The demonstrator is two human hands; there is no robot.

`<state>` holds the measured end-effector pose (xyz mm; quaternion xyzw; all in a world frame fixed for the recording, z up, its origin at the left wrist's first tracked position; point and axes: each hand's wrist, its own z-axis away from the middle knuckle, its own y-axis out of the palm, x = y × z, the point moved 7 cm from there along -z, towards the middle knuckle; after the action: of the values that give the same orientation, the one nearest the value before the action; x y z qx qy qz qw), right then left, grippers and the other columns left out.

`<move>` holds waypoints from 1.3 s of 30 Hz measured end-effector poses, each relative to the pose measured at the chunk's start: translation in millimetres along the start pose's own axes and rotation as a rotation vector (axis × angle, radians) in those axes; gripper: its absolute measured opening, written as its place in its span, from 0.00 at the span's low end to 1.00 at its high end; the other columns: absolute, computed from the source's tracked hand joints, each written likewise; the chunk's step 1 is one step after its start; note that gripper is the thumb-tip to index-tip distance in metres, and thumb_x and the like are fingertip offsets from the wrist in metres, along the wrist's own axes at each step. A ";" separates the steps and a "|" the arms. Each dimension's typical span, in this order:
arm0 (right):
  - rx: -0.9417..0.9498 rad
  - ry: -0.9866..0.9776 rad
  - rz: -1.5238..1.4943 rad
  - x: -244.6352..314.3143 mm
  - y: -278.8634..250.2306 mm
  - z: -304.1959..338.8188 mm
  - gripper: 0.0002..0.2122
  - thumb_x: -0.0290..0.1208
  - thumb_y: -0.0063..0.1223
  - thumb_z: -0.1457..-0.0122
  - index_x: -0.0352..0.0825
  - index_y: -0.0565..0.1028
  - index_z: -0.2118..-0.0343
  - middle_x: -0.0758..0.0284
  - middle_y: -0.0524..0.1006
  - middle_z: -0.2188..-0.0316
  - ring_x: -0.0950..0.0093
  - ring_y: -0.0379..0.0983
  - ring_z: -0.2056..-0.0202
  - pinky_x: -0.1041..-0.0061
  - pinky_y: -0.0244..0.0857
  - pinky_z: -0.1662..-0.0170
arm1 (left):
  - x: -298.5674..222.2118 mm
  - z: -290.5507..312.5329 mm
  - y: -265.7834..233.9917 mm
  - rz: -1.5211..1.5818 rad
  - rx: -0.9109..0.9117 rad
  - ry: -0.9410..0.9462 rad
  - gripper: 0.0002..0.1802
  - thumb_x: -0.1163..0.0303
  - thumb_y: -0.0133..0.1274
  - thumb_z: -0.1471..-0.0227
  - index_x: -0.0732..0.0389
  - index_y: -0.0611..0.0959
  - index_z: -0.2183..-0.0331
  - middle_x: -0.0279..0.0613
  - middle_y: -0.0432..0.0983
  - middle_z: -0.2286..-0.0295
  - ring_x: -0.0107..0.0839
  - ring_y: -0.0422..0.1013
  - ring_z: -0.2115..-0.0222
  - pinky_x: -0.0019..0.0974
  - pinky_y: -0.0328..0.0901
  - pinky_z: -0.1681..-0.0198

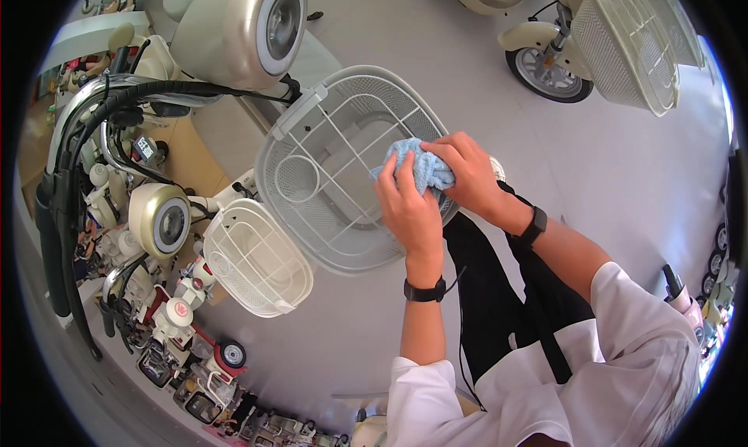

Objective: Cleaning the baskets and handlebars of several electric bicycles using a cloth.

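A light blue cloth (427, 166) is bunched up between my two hands, over the right side of a grey mesh basket (308, 213). My left hand (410, 205) grips the cloth from the near side, fingers bent over it. From the right, my right hand (471, 174) closes on the same cloth. The basket has a white wire lid with a round ring in it, and it sits in front of a scooter's round headlight (282, 24). My hands and the cloth hide part of the basket's right rim.
Left of the basket stands another scooter with a cream basket (257, 264) and a round headlight (170, 222). Handlebars with black cables (93, 112) arch at the far left. A cream scooter with a front wheel (549, 73) and wire basket (623, 45) stands at the upper right.
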<state>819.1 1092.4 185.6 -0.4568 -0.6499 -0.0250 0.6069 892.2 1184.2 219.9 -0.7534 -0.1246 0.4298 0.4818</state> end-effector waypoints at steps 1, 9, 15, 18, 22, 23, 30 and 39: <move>-0.011 0.009 0.009 -1.7 1.2 -3.6 0.30 0.19 0.66 0.68 0.39 0.75 0.55 0.67 0.73 0.62 0.64 0.70 0.62 0.67 0.67 0.60 | 2.0 -3.8 2.5 -0.005 0.010 -0.034 0.24 0.83 0.56 0.60 0.58 0.80 0.57 0.41 0.72 0.56 0.47 0.70 0.56 0.46 0.68 0.56; 0.115 0.103 -0.042 -6.3 -7.2 69.2 0.26 0.21 0.67 0.64 0.39 0.76 0.56 0.66 0.72 0.67 0.64 0.71 0.64 0.68 0.67 0.62 | 1.4 63.7 2.4 -0.059 0.161 -0.079 0.25 0.78 0.63 0.66 0.56 0.81 0.60 0.40 0.71 0.61 0.45 0.72 0.59 0.45 0.70 0.61; 0.223 0.141 -0.086 4.1 3.7 93.4 0.26 0.20 0.66 0.66 0.39 0.76 0.58 0.66 0.71 0.67 0.64 0.71 0.65 0.68 0.66 0.65 | 9.1 90.3 -8.7 -0.070 0.168 -0.125 0.23 0.80 0.63 0.68 0.57 0.82 0.63 0.39 0.71 0.66 0.44 0.72 0.63 0.43 0.69 0.64; 0.273 0.137 -0.105 8.4 0.3 113.1 0.25 0.21 0.67 0.65 0.40 0.76 0.58 0.67 0.71 0.67 0.64 0.71 0.64 0.68 0.66 0.64 | 11.0 114.3 -9.2 -0.097 0.236 -0.075 0.22 0.79 0.64 0.66 0.56 0.81 0.64 0.39 0.71 0.68 0.43 0.72 0.65 0.43 0.70 0.66; 0.402 0.140 -0.084 5.1 2.5 122.2 0.25 0.25 0.69 0.64 0.41 0.76 0.57 0.67 0.71 0.67 0.64 0.71 0.64 0.67 0.66 0.63 | 13.1 125.3 -10.7 -0.069 0.322 -0.162 0.21 0.78 0.65 0.66 0.56 0.82 0.63 0.39 0.71 0.67 0.42 0.73 0.66 0.42 0.70 0.66; 0.374 0.122 -0.112 9.9 -1.4 110.5 0.25 0.26 0.69 0.64 0.41 0.76 0.57 0.68 0.71 0.66 0.65 0.71 0.63 0.67 0.66 0.63 | 12.9 118.5 -12.5 -0.071 0.320 -0.160 0.21 0.78 0.65 0.66 0.56 0.82 0.63 0.39 0.71 0.67 0.42 0.73 0.66 0.42 0.70 0.66; 0.011 -0.117 -0.078 42.5 -26.4 19.7 0.28 0.27 0.70 0.66 0.42 0.77 0.55 0.70 0.74 0.63 0.68 0.70 0.63 0.70 0.64 0.63 | -10.0 39.9 -47.0 -0.027 -0.043 0.040 0.27 0.82 0.60 0.67 0.60 0.82 0.58 0.43 0.73 0.61 0.48 0.71 0.61 0.46 0.69 0.59; 0.275 0.033 -0.004 8.8 4.4 102.0 0.25 0.27 0.69 0.64 0.41 0.77 0.57 0.68 0.71 0.64 0.66 0.69 0.61 0.68 0.63 0.60 | 11.4 102.7 -16.9 -0.164 0.146 -0.040 0.24 0.79 0.63 0.69 0.56 0.83 0.63 0.38 0.72 0.66 0.43 0.70 0.66 0.43 0.68 0.65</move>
<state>745.0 1159.7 163.7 -0.3676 -0.6379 0.0556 0.6744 824.0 1263.1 210.9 -0.6949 -0.1640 0.4119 0.5662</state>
